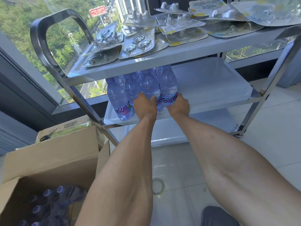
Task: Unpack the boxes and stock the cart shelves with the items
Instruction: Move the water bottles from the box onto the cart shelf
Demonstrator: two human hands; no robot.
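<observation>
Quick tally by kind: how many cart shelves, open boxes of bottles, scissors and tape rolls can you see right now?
Cart shelves: 3
Open boxes of bottles: 1
Scissors: 1
Tape rolls: 1
Total: 6

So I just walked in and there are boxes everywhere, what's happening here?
A person is stocking a metal cart. Both hands are on the middle shelf, each on a water bottle: the left hand holds one, the right hand the next, beside bottles already standing there. The top shelf holds blister packs. An open box on the floor has more bottles in it.
</observation>
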